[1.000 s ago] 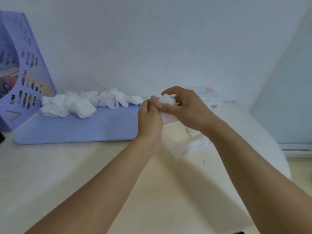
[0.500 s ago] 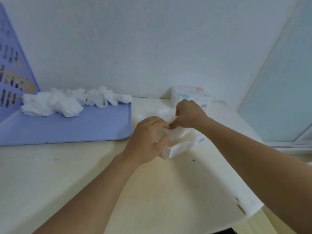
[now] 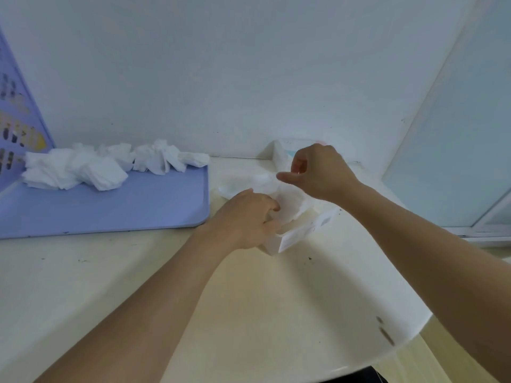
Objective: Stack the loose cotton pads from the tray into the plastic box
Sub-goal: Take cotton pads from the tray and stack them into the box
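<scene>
— Where do the loose cotton pads [image 3: 83, 170] lie from the hands?
— Off to the left, heaped along the far edge of the tray [image 3: 116, 208], the heap running left to right. The plastic box [image 3: 293, 236] sits on the table [image 3: 249, 313] just right of the tray.
— Which hand is nearer the heap?
— The left hand [image 3: 246, 217]. It rests at the box's near corner, fingers curled against the pads inside; whether it grips anything I cannot tell.
— And the right?
— The right hand [image 3: 318, 172] hovers above the box, fingers loosely curled, apparently holding nothing. The next reach is probably leftward across the tray rim.
</scene>
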`<action>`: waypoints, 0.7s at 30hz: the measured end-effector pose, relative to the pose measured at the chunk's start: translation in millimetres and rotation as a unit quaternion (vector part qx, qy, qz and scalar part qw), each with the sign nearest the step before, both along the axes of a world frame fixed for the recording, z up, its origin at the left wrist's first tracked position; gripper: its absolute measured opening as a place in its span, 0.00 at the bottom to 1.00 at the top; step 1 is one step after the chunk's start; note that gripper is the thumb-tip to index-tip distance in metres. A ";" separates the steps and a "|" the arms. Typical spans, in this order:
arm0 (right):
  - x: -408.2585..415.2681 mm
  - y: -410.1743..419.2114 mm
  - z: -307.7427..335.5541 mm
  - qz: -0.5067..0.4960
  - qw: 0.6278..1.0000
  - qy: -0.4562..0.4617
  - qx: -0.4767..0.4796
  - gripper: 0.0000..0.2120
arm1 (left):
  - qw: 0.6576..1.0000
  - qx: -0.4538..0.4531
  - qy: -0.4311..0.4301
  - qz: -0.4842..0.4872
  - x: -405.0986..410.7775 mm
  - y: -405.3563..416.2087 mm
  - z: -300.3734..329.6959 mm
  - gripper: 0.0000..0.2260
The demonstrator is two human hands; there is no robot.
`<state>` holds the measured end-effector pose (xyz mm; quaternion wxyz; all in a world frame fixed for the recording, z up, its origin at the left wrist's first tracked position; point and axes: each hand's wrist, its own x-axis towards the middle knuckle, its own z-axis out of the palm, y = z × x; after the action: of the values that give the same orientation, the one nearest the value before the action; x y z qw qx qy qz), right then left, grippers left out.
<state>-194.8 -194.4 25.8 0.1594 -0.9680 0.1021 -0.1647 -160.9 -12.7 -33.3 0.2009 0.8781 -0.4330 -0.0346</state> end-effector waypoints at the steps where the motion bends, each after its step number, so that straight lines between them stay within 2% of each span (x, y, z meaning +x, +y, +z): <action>1: -8.1 -2.7 7.1 0.027 0.999 0.019 0.002 0.17 | 1.000 0.012 0.003 0.005 -1.8 -3.6 2.1 0.19; 4: -26.0 -5.2 10.7 0.105 0.981 0.158 -0.040 0.18 | 0.996 0.090 -0.013 0.004 -1.3 -15.6 8.9 0.17; 5: -26.5 -6.3 5.9 0.118 0.975 0.179 -0.057 0.19 | 0.992 0.123 -0.020 0.006 -0.5 -19.9 11.4 0.17; 9: -12.1 -14.4 -12.2 0.144 0.973 0.157 -0.086 0.19 | 0.980 0.196 -0.009 0.013 2.1 -29.4 17.6 0.18; 11: -4.3 -18.5 -16.5 0.150 0.970 0.141 -0.132 0.18 | 0.976 0.217 -0.016 0.002 3.2 -29.5 16.9 0.17; 15: 5.6 -23.7 -24.4 0.147 0.970 0.091 -0.173 0.11 | 0.980 0.197 0.019 -0.004 4.4 -30.3 16.4 0.18; 17: 6.7 -26.0 -22.2 0.160 0.971 0.092 -0.151 0.11 | 0.984 0.177 0.026 -0.003 4.0 -28.7 15.7 0.18; 21: 1.9 -33.7 -10.7 0.191 0.977 0.092 -0.038 0.13 | 0.986 0.160 0.034 -0.013 1.5 -22.3 16.5 0.22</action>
<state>-192.9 -228.1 15.2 0.1412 -0.9860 -0.0767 -0.0454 -159.4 -34.9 -16.8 0.0719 0.8915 -0.4262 -0.1356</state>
